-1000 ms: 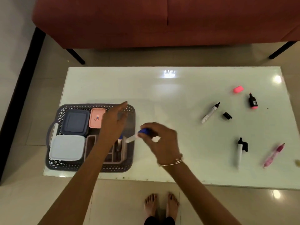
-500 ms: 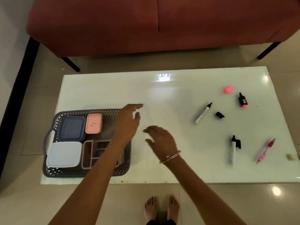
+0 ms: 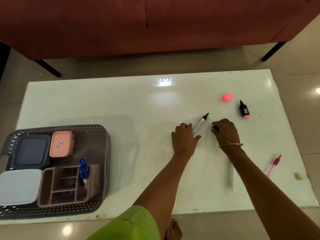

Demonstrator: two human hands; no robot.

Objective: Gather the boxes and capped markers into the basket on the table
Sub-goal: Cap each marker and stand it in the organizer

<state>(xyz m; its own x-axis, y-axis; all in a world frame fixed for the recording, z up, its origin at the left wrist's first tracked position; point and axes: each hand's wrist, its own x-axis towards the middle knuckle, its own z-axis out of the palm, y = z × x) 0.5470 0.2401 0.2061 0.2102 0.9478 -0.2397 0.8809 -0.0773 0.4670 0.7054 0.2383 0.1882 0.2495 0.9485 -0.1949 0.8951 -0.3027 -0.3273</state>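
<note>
A dark perforated basket (image 3: 107, 153) stands at the table's left end. It holds a dark blue box (image 3: 31, 151), a pink box (image 3: 60, 143), a light blue box (image 3: 19, 186) and a brown divided organiser (image 3: 64, 186) with a blue-capped marker (image 3: 84, 170) upright in it. An uncapped black-and-white marker (image 3: 200, 122) lies right of centre. My left hand (image 3: 184, 139) touches its lower end, with the thumb spread apart. My right hand (image 3: 225, 130) curls its fingers on a small black cap (image 3: 215, 128) beside that marker.
On the white table (image 3: 121, 104) lie a pink cap (image 3: 227, 97), an uncapped pink highlighter (image 3: 244, 110), a pink pen (image 3: 273, 166), a blurred white marker (image 3: 231, 177) beside my right forearm and a small yellowish scrap (image 3: 298, 176). A red sofa (image 3: 155, 23) stands behind.
The blue-capped marker went from my right hand into the organiser. Both hands then left the basket and moved right to the black marker and its cap. The view shifted right.
</note>
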